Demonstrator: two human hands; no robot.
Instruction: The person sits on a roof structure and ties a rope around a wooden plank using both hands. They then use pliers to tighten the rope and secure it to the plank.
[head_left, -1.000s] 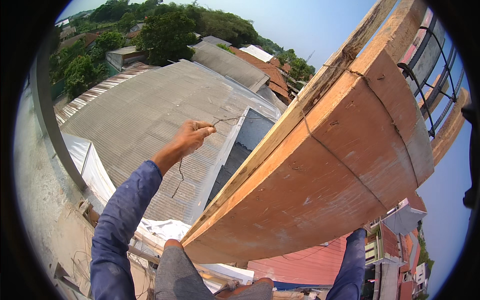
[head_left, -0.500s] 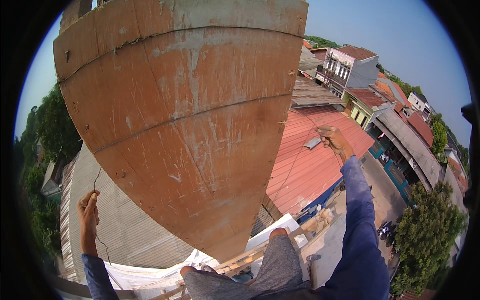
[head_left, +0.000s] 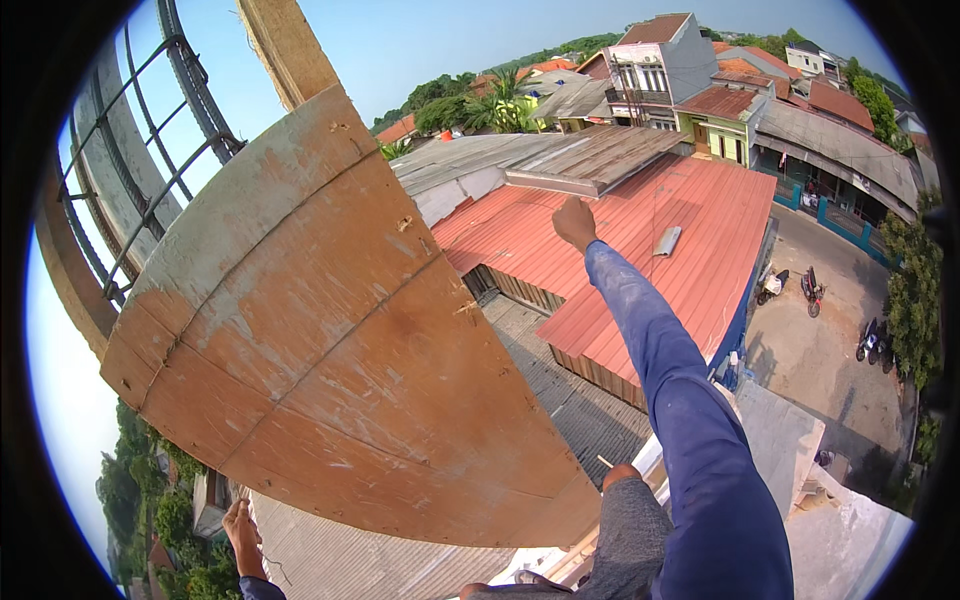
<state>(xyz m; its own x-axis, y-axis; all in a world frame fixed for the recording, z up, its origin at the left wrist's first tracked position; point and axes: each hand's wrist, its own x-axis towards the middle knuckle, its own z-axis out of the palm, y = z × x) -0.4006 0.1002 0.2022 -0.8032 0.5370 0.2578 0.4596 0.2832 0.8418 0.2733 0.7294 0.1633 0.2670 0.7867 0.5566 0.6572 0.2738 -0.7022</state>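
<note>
A large reddish-brown wooden panel (head_left: 400, 370) with pale grey smears stands tilted between the hands, its curved lower edge just above and right of the left hand (head_left: 242, 530) and its straight edge left of the right hand (head_left: 575, 222). Dark bands (head_left: 340, 345) cross its face. The left hand's fingers are pinched together on a thin, crooked wire (head_left: 282, 570), which dangles beside the wrist. The right hand, at the end of an outstretched blue sleeve (head_left: 690, 420), is closed into a fist; whether anything is inside cannot be told. Up and right of the left hand, steel bars (head_left: 190, 80) and a timber (head_left: 288, 45) rise behind the panel. Beyond the right hand spreads a red metal roof (head_left: 710, 210), with motorcycles (head_left: 812, 290) on a road farther right
</note>
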